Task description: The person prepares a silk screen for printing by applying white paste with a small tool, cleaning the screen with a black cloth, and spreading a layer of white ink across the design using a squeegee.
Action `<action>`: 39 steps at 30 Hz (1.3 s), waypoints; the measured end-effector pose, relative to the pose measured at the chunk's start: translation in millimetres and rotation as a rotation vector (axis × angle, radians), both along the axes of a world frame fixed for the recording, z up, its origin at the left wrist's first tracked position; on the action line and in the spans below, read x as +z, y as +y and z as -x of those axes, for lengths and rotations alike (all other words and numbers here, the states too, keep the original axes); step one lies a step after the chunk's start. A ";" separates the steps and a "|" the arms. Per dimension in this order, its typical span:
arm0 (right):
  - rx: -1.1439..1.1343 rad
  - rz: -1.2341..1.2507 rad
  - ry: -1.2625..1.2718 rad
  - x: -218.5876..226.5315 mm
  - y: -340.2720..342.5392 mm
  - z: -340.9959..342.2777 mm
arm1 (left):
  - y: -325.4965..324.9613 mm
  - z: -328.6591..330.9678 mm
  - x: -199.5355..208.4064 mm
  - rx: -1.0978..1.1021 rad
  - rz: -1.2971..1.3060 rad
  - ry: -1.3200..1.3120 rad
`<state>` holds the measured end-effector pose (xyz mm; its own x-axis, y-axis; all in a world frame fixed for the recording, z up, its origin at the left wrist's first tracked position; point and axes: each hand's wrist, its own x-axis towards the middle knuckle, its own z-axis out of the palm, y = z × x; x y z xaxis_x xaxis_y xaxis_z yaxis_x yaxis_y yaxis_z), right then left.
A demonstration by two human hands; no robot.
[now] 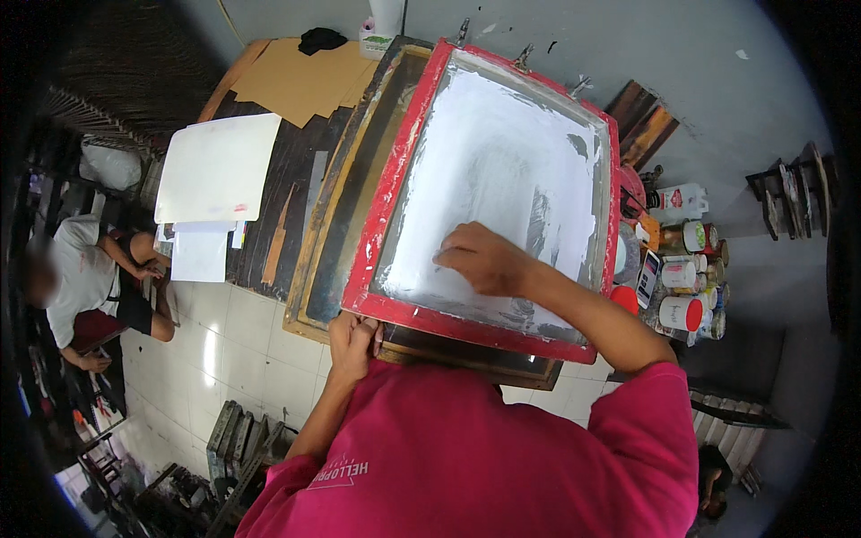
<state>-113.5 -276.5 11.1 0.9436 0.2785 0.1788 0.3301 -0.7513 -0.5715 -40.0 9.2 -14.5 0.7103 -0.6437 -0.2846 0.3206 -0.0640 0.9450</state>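
A red-framed printing screen (392,193) lies tilted in front of me, its mesh whitish with grey smears in the middle and patchy edges. My right hand (484,258) is on the lower middle of the mesh, fingers curled together; anything inside them is hidden. At the frame's near left corner, my left hand (352,339) is closed on the edge, its fingertips partly out of sight. Beneath the red frame sits a second, yellowish wooden-framed screen (314,235), showing along the left and near sides.
Left of the screens, a dark table (260,193) bears white sheets (220,166), brown cardboard (305,79) and a wooden strip (280,238). Jars (680,314) and a phone (647,279) crowd the right side. Another person (90,278) sits at far left. Metal clamps (524,58) line the far edge.
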 end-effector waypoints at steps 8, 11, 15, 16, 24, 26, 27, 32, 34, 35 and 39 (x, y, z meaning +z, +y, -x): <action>-0.637 0.176 -0.087 -21.3 -124.5 8.3 | -2.3 -1.0 -4.5 -0.050 0.016 -0.037; -0.125 0.156 -0.054 -7.3 -35.8 48.0 | -1.4 0.2 -7.9 -0.003 -0.020 -0.039; -0.366 0.205 -0.147 -21.4 -92.5 41.3 | 0.4 1.8 -7.0 -0.039 0.019 -0.037; -0.530 0.245 -0.133 -16.0 -122.8 26.9 | -1.5 -0.3 -6.1 -0.059 0.035 -0.043; -0.148 0.114 -0.081 -1.0 -17.8 59.7 | -0.3 0.1 -5.5 -0.034 0.023 -0.012; -0.152 0.156 -0.053 -3.9 -39.3 79.8 | -1.6 0.8 -6.5 -0.036 0.020 -0.020; -0.148 0.176 -0.041 -5.0 -54.6 88.1 | -1.2 1.2 -6.6 -0.030 0.016 -0.026; -0.608 0.151 -0.219 -19.9 -79.3 34.4 | -7.1 2.3 -1.9 -0.051 0.048 0.021; -0.295 0.108 -0.345 -33.9 -33.6 25.3 | -2.5 1.2 -1.2 -0.051 0.033 0.041; -0.164 0.078 -0.241 -18.1 -10.6 35.2 | -0.6 0.5 -3.4 -0.043 0.037 0.041; -0.161 0.116 -0.108 1.7 -45.3 69.7 | -1.7 0.0 -2.8 -0.034 0.019 -0.013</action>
